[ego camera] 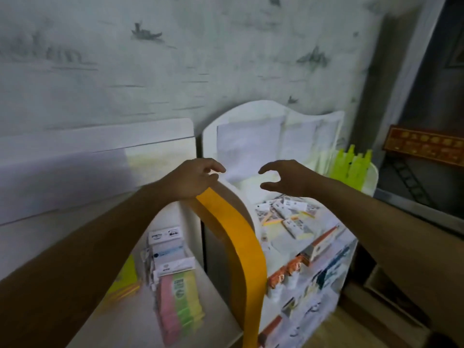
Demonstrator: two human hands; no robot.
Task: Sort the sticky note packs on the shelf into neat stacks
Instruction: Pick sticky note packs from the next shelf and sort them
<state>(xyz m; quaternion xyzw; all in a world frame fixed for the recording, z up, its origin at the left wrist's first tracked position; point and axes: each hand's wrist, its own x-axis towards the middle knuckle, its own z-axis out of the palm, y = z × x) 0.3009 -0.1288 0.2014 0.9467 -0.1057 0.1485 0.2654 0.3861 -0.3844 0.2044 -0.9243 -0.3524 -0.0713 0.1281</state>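
Several sticky note packs (283,217) lie scattered on the upper shelf board of a white shelf unit (241,114). My left hand (193,178) rests on the top of the unit's curved orange-edged side panel (241,247), fingers curled on it. My right hand (288,178) hovers above the packs, fingers and thumb apart, holding nothing. On the left shelf (125,322) lies a pack of pink, green and yellow notes (179,305) with white packs (170,249) behind it and a yellow-green pack (124,280) at the left.
White sheets (251,146) lean at the back of the top shelf. Lime-green plastic pieces (350,164) stand at its right end. Lower shelves hold orange and white boxes (288,270). A patterned wall is behind, a dark doorway at the right.
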